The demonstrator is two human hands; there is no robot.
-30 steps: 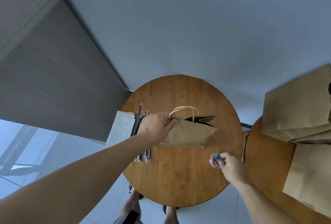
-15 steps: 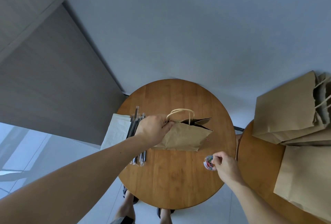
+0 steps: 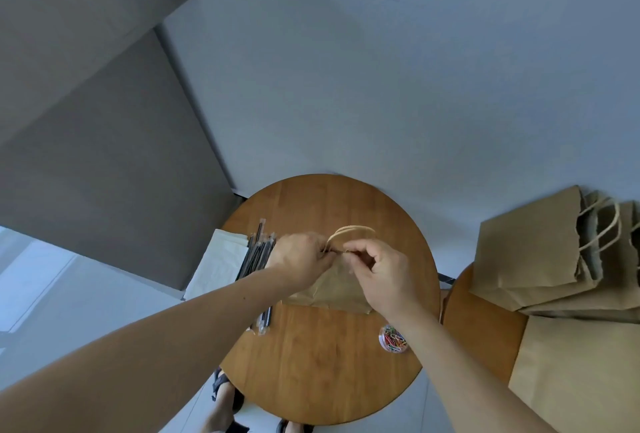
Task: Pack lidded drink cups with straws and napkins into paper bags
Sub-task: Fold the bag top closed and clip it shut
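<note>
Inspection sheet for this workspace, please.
Surface: round wooden table.
Job's things: handled brown paper bag at centre; black wrapped straws and white napkins left of it; no cups seen.
Clutter: clear tub of coloured paper clips, front right.
Grippers: left hand and right hand both pinch the bag's top edge.
Cables: nothing seen.
Surroundings: second wooden table at right with stacked brown bags; grey wall; sandalled feet below.
</note>
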